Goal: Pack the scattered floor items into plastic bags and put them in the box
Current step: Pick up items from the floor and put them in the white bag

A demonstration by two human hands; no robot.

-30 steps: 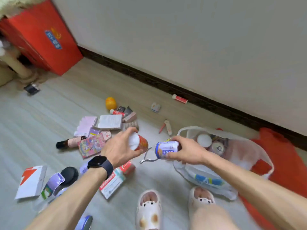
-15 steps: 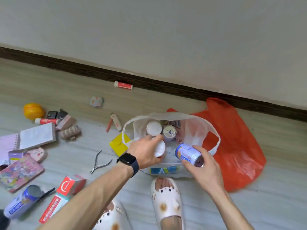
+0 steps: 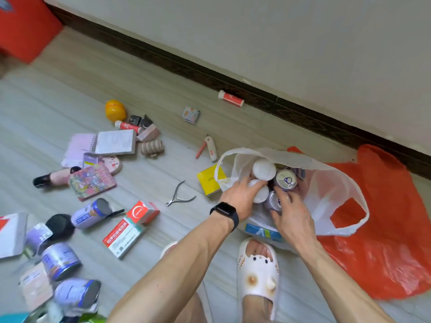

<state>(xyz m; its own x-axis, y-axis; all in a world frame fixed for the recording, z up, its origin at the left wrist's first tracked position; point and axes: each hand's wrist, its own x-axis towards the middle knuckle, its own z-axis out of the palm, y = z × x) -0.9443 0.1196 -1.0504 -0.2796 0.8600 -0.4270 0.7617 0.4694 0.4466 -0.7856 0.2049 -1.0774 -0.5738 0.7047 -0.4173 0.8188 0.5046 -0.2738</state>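
White bag [image 3: 331,197] lies near right. Inside its mouth, left hand [image 3: 240,199] curls round a white-capped can [image 3: 260,194] and right hand [image 3: 293,220] clasps a purple can [image 3: 274,201]. Best to stand both upright beside those already packed, then release.

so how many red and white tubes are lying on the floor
2. One tube lies by the dark baseboard; the other tube lies beside the yellow round container. Others could be hidden in the white bag.
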